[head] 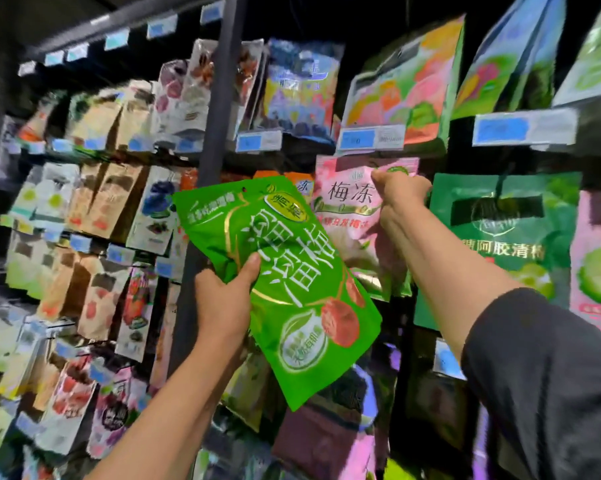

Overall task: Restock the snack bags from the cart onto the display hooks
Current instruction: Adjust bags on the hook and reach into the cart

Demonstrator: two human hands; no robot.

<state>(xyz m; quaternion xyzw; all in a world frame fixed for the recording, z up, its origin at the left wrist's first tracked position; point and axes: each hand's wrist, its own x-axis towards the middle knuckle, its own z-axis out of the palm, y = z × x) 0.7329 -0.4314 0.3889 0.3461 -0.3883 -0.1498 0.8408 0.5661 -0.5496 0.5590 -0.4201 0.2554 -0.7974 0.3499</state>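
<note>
Right of centre, my right hand (401, 192) pinches the pink bag (344, 209) at its hook, while my left hand (223, 299) grips the green bag (292, 271) at centre frame, so I would steady the pink one, then thread the green bag's hole squarely onto the hook.

The tilted bag (285, 285) sat in the left hand (223, 303), left of and before the hanging bag (347, 216) the right hand (401, 197) pinched.

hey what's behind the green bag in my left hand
Behind the green bag held by the left hand, the pink bag's lower left is covered; more hanging packs show around its edges. The hooks there are hidden.
</note>
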